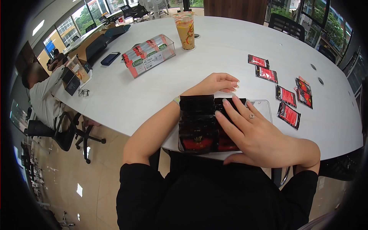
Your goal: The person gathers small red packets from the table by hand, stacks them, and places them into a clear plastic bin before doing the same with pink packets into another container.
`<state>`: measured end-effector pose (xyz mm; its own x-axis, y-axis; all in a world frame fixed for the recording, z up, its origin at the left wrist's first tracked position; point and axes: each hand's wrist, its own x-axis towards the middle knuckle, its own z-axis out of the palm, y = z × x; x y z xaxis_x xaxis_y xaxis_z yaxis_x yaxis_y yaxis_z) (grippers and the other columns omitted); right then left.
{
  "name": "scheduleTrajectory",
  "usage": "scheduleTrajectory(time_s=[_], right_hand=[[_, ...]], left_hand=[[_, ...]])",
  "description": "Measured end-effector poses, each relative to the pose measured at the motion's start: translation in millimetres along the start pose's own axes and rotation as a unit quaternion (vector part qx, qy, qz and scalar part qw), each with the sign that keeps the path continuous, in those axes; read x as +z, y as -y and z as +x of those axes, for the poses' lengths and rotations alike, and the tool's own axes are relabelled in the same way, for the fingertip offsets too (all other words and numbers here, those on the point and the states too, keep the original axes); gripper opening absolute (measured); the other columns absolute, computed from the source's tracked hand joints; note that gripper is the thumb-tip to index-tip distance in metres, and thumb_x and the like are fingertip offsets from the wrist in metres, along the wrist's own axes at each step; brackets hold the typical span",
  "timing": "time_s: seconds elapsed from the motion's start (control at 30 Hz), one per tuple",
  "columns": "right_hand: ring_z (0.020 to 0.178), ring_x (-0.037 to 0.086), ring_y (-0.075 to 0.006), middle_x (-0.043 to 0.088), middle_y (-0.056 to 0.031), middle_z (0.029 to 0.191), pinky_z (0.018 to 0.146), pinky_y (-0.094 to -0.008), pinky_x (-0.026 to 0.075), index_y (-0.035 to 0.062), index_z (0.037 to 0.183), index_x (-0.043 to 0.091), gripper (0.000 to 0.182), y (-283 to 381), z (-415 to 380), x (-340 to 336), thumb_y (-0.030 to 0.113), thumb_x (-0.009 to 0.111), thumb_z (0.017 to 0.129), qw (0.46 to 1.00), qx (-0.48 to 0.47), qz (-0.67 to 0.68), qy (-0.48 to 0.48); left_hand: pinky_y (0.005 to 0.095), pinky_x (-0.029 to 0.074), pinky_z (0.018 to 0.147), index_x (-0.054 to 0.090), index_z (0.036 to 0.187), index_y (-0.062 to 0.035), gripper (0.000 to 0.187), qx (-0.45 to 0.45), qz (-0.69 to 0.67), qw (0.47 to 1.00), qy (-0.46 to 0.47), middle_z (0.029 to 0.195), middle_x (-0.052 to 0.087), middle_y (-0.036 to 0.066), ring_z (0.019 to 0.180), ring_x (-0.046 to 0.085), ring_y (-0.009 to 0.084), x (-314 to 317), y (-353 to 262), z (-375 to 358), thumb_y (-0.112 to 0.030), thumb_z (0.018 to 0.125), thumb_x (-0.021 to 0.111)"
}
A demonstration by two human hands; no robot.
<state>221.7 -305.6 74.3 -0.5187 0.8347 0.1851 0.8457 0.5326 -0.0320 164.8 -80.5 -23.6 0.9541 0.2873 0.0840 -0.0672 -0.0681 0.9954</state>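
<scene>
My right hand (249,130) lies with fingers spread over black-and-red packets (197,132) at the table's near edge. Their shiny black tops stand in rows inside a clear plastic box (265,103), whose far right corner shows beyond my fingers. The packets under my palm are hidden. Past the box's far side, my left hand (224,82) rests on the table with its fingers loosely bent and nothing visible in it. The left forearm runs along the box's left side.
Several loose red-and-black packets (285,96) lie to the right. Farther back stand a clear box of red-and-white packs (149,53) and a drink cup (185,32). A phone (110,58) and glasses (83,92) lie left, near a seated person (44,92).
</scene>
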Motion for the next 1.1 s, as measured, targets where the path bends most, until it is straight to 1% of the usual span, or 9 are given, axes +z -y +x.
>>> scheduleTrajectory(time_s=[0.23, 0.43, 0.57, 0.63, 0.7, 0.77, 0.9, 1.03, 1.1], right_hand=[[0.119, 0.038, -0.0431, 0.042, -0.034, 0.119, 0.098, -0.0501, 0.03, -0.0162, 0.118, 0.039, 0.08, -7.0, 2.9, 5.7, 0.042, 0.067, 0.071, 0.999, -0.021, 0.009, -0.022], [0.121, 0.035, -0.0421, 0.038, -0.0331, 0.125, 0.099, -0.0504, 0.028, -0.0158, 0.118, 0.038, 0.084, -8.6, 7.6, 2.9, 0.046, 0.067, 0.069, 1.0, -0.015, 0.023, -0.01], [0.125, 0.031, -0.0402, 0.033, -0.0323, 0.129, 0.102, -0.051, 0.023, -0.016, 0.122, 0.032, 0.097, -10.6, 21.7, 9.3, 0.058, 0.062, 0.066, 0.996, -0.074, 0.05, -0.029], [0.126, 0.029, -0.0397, 0.032, -0.032, 0.13, 0.102, -0.0513, 0.022, -0.0163, 0.124, 0.029, 0.102, -12.7, 29.8, 6.8, 0.062, 0.059, 0.066, 0.994, -0.096, 0.048, -0.011], [0.127, 0.026, -0.0401, 0.031, -0.0313, 0.131, 0.105, -0.05, 0.015, -0.0158, 0.125, 0.028, 0.11, -14.7, 39.7, 1.3, 0.069, 0.057, 0.061, 0.991, -0.107, 0.08, -0.028], [0.127, 0.027, -0.0404, 0.033, -0.0323, 0.129, 0.105, -0.0499, 0.016, -0.0166, 0.124, 0.029, 0.11, -16.1, 49.2, 0.3, 0.07, 0.057, 0.061, 0.991, -0.115, 0.067, 0.001], [0.126, 0.029, -0.0408, 0.036, -0.0344, 0.125, 0.104, -0.0502, 0.02, -0.0182, 0.121, 0.032, 0.11, -9.3, 50.2, -1.7, 0.071, 0.055, 0.061, 0.99, -0.132, 0.035, 0.039], [0.124, 0.031, -0.0414, 0.036, -0.0339, 0.126, 0.102, -0.0476, 0.026, -0.0169, 0.123, 0.031, 0.108, -4.6, 47.0, -6.9, 0.069, 0.057, 0.062, 0.986, -0.152, 0.054, 0.052], [0.123, 0.033, -0.0411, 0.035, -0.033, 0.126, 0.1, -0.0435, 0.03, -0.0147, 0.125, 0.03, 0.105, -9.5, 50.2, 0.0, 0.065, 0.058, 0.063, 0.989, -0.135, 0.062, 0.006]], left_hand=[[0.0267, 0.044, 0.089, 0.053, 0.114, -0.0009, 0.03, 0.011, -0.007, 1.0, 0.018, 0.107, 0.058, 0.013, 0.1, 0.056, 0.0169, -4.5, 4.8, 3.4, -0.017, 0.089, 0.053], [0.0277, 0.044, 0.091, 0.051, 0.114, 0.0014, 0.033, -0.003, -0.005, 1.0, 0.014, 0.106, 0.058, 0.014, 0.1, 0.056, 0.0168, -3.7, 4.5, 3.5, -0.019, 0.088, 0.054], [0.0282, 0.042, 0.092, 0.05, 0.115, 0.0028, 0.037, -0.019, 0.003, 1.0, 0.009, 0.107, 0.057, 0.014, 0.102, 0.054, 0.0169, -0.7, -1.7, -0.1, -0.022, 0.087, 0.055], [0.0281, 0.045, 0.085, 0.052, 0.113, 0.0033, 0.036, 0.017, 0.005, 1.0, -0.001, 0.103, 0.059, 0.014, 0.095, 0.056, 0.0181, 0.6, -1.1, 0.7, -0.022, 0.087, 0.055], [0.0291, 0.044, 0.085, 0.051, 0.113, 0.003, 0.038, 0.005, 0.006, 1.0, -0.013, 0.105, 0.058, 0.014, 0.097, 0.055, 0.0187, -0.8, -3.0, 0.4, -0.025, 0.087, 0.056], [0.0279, 0.039, 0.095, 0.049, 0.115, 0.0033, 0.042, -0.04, -0.006, 0.999, 0.0, 0.108, 0.055, 0.014, 0.107, 0.051, 0.0171, -0.4, -3.2, -0.6, -0.026, 0.086, 0.057], [0.0298, 0.043, 0.087, 0.05, 0.114, 0.0015, 0.043, 0.001, 0.0, 1.0, 0.016, 0.105, 0.057, 0.014, 0.101, 0.052, 0.0187, -4.0, 3.3, 2.2, -0.029, 0.085, 0.056], [0.0262, 0.041, 0.092, 0.051, 0.112, 0.0034, 0.041, -0.007, -0.015, 1.0, 0.007, 0.105, 0.057, 0.014, 0.103, 0.054, 0.0169, -2.9, 1.9, -0.1, -0.026, 0.085, 0.058], [0.0254, 0.042, 0.091, 0.051, 0.113, 0.0036, 0.04, -0.021, -0.006, 1.0, -0.003, 0.106, 0.056, 0.015, 0.103, 0.054, 0.018, -2.2, 1.2, -1.0, -0.025, 0.086, 0.057]])
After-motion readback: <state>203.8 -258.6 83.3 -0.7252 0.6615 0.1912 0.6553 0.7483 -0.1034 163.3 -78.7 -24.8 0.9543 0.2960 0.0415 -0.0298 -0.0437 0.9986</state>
